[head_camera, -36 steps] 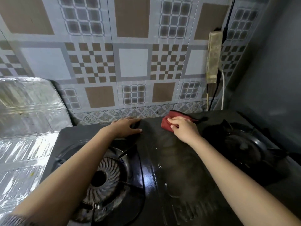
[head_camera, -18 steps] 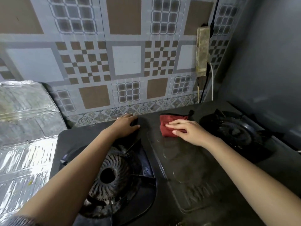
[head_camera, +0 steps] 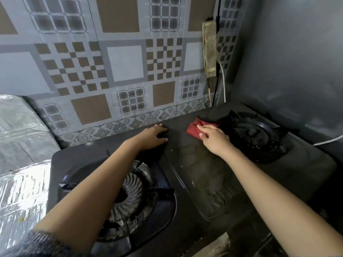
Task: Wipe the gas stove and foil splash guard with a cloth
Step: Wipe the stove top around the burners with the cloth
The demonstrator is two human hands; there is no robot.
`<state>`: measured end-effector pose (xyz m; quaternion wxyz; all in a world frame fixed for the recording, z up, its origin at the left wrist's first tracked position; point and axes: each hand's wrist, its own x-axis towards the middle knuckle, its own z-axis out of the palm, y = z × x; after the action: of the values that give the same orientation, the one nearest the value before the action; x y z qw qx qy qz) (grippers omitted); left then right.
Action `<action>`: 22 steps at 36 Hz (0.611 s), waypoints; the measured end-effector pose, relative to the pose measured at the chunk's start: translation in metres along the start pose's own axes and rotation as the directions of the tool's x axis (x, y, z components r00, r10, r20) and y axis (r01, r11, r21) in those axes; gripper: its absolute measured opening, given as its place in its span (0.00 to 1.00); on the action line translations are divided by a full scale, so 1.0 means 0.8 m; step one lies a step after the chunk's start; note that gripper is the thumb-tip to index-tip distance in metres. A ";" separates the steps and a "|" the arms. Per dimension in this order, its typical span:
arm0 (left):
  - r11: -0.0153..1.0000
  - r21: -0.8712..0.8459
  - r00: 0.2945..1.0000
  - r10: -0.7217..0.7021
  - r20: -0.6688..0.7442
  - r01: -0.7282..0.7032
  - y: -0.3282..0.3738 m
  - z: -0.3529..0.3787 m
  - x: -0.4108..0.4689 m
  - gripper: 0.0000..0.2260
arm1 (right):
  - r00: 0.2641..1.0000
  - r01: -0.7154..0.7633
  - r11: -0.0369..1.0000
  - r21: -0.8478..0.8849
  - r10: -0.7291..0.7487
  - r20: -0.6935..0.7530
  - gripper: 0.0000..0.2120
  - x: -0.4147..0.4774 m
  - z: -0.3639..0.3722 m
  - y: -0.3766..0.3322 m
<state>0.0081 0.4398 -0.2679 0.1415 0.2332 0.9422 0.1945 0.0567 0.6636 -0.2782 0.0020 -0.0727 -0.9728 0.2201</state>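
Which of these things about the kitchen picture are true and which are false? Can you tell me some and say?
1. The right hand presses a red cloth on the stove. True.
2. The cloth is on the shiny foil guard. False: it lies on the black stove top, between the two burners near the back edge.
3. The left hand rests flat on the stove, with nothing in it. True.
4. A pot sits on the left burner. False: that burner is bare, with the left arm reaching over it.
5. The wall behind the stove is plain white. False: it has brown and grey patterned tiles.
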 end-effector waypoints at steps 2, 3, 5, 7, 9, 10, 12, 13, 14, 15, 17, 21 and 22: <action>1.000 0.003 1.000 0.002 0.011 -0.002 0.000 -0.001 -0.001 0.25 | 1.000 -0.022 1.000 0.017 0.022 -0.020 0.20 -0.009 0.001 0.002; 1.000 0.011 1.000 0.003 0.018 -0.003 0.000 -0.001 -0.001 0.25 | 0.999 -0.032 0.999 0.023 0.033 -0.029 0.20 -0.014 0.002 0.002; 1.000 0.020 0.999 0.007 0.034 -0.007 0.001 -0.002 -0.003 0.25 | 0.998 -0.053 0.999 0.010 0.053 -0.041 0.20 -0.025 0.003 0.002; 1.000 0.026 0.999 0.015 0.043 -0.016 0.005 -0.003 -0.005 0.25 | 0.997 -0.065 0.998 -0.020 0.064 -0.047 0.20 -0.036 0.003 0.002; 0.998 0.050 0.998 0.025 0.049 -0.028 0.010 -0.003 -0.008 0.25 | 0.997 -0.063 0.997 -0.052 0.061 -0.041 0.21 -0.046 0.002 0.004; 0.997 0.063 0.998 0.031 0.052 -0.034 0.012 -0.002 -0.009 0.25 | 0.998 -0.057 0.996 -0.072 0.054 -0.035 0.21 -0.051 0.000 0.005; 0.996 0.080 0.998 0.037 0.056 -0.042 0.019 -0.001 -0.013 0.25 | 0.999 -0.029 0.995 -0.097 0.027 -0.022 0.21 -0.059 -0.003 0.009; 0.995 0.087 0.998 0.039 0.054 -0.043 0.022 0.000 -0.016 0.25 | 1.000 -0.010 0.996 -0.093 0.009 -0.015 0.21 -0.061 -0.005 0.012; 0.995 0.094 0.998 0.039 0.051 -0.044 0.025 0.001 -0.017 0.25 | 1.000 0.010 0.997 -0.082 -0.011 -0.012 0.21 -0.063 -0.007 0.016; 0.994 0.101 0.998 0.041 0.046 -0.045 0.028 0.002 -0.019 0.25 | 0.999 0.032 0.997 -0.070 -0.033 -0.012 0.21 -0.064 -0.009 0.019; 0.992 0.117 0.999 0.043 0.029 -0.046 0.033 0.005 -0.023 0.24 | 0.996 0.087 0.994 -0.071 -0.089 -0.023 0.21 -0.065 -0.013 0.024; 0.990 0.139 0.999 0.034 0.016 -0.036 0.039 0.011 -0.030 0.24 | 0.979 0.179 0.969 -0.172 -0.193 -0.070 0.21 -0.069 -0.023 0.025; 0.989 0.143 0.999 0.029 0.012 -0.031 0.040 0.012 -0.032 0.24 | 0.973 0.199 0.963 -0.184 -0.216 -0.080 0.21 -0.069 -0.025 0.024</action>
<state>0.0455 0.4561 -0.2584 0.1263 0.2580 0.9493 0.1275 0.1150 0.6816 -0.2668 0.0668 0.0191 -0.9893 0.1286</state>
